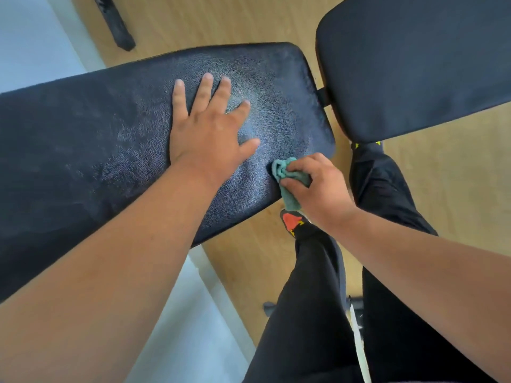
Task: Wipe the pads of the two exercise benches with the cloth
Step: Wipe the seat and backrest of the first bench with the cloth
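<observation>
A long black textured bench pad (96, 139) runs from the left edge to the middle of the head view, with pale smears on it. My left hand (210, 125) lies flat on it, fingers spread, holding nothing. My right hand (318, 189) grips a bunched teal cloth (287, 175) against the pad's near right edge. Part of the cloth hangs down below the pad's rim. A second black pad (414, 64) sits at the upper right, separated from the first by a narrow gap.
Light wooden floor (456, 189) lies under and around the benches. My legs in black trousers (318, 313) stand at the bottom right, one shoe (293, 222) showing red markings. A black bench foot (116, 23) is at the top left. A white wall base (190, 327) runs along the left.
</observation>
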